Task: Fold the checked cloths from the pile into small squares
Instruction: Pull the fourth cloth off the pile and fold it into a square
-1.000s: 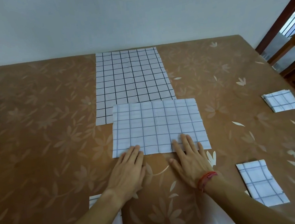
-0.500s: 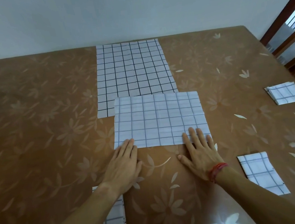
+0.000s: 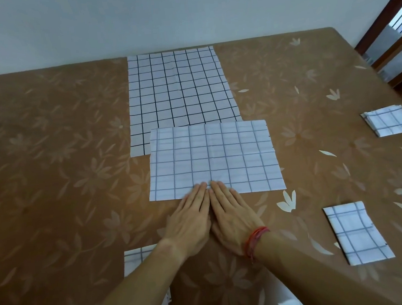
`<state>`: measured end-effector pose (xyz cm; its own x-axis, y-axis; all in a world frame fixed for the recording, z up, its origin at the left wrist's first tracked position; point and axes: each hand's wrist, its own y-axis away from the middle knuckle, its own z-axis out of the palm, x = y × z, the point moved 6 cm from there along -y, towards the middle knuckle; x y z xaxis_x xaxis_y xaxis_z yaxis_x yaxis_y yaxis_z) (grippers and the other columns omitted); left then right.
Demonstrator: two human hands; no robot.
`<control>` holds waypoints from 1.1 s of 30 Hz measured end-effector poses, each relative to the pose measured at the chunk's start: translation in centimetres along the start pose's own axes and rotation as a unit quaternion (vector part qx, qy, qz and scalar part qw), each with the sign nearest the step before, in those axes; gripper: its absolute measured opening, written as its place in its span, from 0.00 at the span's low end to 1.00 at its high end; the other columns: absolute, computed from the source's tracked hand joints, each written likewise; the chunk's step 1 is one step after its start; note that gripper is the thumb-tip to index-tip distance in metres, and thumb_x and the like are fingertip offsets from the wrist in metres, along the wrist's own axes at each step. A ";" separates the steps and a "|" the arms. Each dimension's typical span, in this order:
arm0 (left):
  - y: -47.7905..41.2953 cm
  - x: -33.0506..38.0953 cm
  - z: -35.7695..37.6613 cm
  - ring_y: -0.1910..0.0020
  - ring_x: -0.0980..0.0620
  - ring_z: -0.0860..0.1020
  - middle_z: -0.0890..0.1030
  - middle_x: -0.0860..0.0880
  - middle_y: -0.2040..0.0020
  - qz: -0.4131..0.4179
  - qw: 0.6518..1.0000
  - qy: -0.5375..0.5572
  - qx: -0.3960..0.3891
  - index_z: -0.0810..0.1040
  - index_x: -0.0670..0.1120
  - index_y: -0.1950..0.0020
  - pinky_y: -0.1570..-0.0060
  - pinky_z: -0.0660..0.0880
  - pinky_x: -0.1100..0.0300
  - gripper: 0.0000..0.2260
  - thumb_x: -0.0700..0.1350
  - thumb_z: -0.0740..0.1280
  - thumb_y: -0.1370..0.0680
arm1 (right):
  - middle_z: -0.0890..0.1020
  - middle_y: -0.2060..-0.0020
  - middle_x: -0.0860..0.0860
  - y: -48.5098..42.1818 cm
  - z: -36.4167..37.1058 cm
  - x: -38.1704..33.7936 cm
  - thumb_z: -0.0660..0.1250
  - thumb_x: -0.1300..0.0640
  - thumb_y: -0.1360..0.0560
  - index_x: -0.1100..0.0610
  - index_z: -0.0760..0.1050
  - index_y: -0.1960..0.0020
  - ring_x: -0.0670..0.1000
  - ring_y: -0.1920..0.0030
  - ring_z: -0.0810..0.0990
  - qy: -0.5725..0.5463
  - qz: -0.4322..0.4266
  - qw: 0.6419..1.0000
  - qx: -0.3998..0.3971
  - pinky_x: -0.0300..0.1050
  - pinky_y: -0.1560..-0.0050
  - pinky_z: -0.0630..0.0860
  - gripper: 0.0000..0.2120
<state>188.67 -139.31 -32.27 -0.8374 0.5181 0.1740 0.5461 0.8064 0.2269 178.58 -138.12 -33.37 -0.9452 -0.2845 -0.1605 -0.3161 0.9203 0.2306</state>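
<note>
Was pressing down the near fold of the half-folded cloth (image 3: 214, 158), spread at the centre of the table (image 3: 50, 165) and overlapping the near edge of the pile (image 3: 177, 88) at 12 o'clock. Had left hand (image 3: 191, 221) and right hand (image 3: 232, 220) flat, side by side, fingers straight, fingertips on the cloth, gripping nothing. Probably needed next: pinching one short edge and carrying it across, 3 toward 9 o'clock. Noted folded squares (image 3: 387, 121) at 3, 4 and 7 o'clock, well apart; likely no obstruction.

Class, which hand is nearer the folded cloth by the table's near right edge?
Right. The right hand lies flat, left of that folded cloth and apart from it; the left hand lies beside the right one, farther left.
</note>
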 end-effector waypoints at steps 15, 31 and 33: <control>5.2 -6.4 -0.7 0.22 0.50 0.41 0.39 0.44 0.21 -0.143 0.989 -0.027 -0.035 0.41 0.40 0.22 0.24 0.44 0.55 0.27 0.51 0.42 0.17 | 0.34 0.24 0.52 4.0 -0.7 6.5 0.37 0.36 0.22 0.58 0.35 0.23 0.50 0.25 0.31 0.017 0.078 0.996 -0.041 0.47 0.25 0.35 0.37; 3.3 -3.9 -3.3 0.22 0.48 0.51 0.54 0.43 0.21 -0.152 0.986 0.054 0.039 0.59 0.41 0.23 0.24 0.50 0.55 0.24 0.50 0.52 0.17 | 0.54 0.23 0.56 5.2 -2.2 10.0 0.47 0.39 0.21 0.60 0.53 0.23 0.54 0.23 0.51 -0.024 0.231 0.972 0.016 0.52 0.25 0.47 0.34; 1.8 -2.1 -3.3 0.22 0.49 0.49 0.52 0.45 0.20 -0.117 0.990 0.070 0.041 0.56 0.42 0.22 0.25 0.46 0.56 0.24 0.50 0.51 0.16 | 0.60 0.25 0.54 5.0 -2.7 10.3 0.49 0.39 0.21 0.58 0.60 0.26 0.54 0.25 0.57 -0.017 0.230 0.972 0.039 0.52 0.26 0.52 0.31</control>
<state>191.49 -139.85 -29.06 -0.9265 0.2736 0.2583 0.3282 0.9233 0.1992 167.08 -137.19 -31.28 -0.9812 0.1706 -0.0898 0.1485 0.9659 0.2120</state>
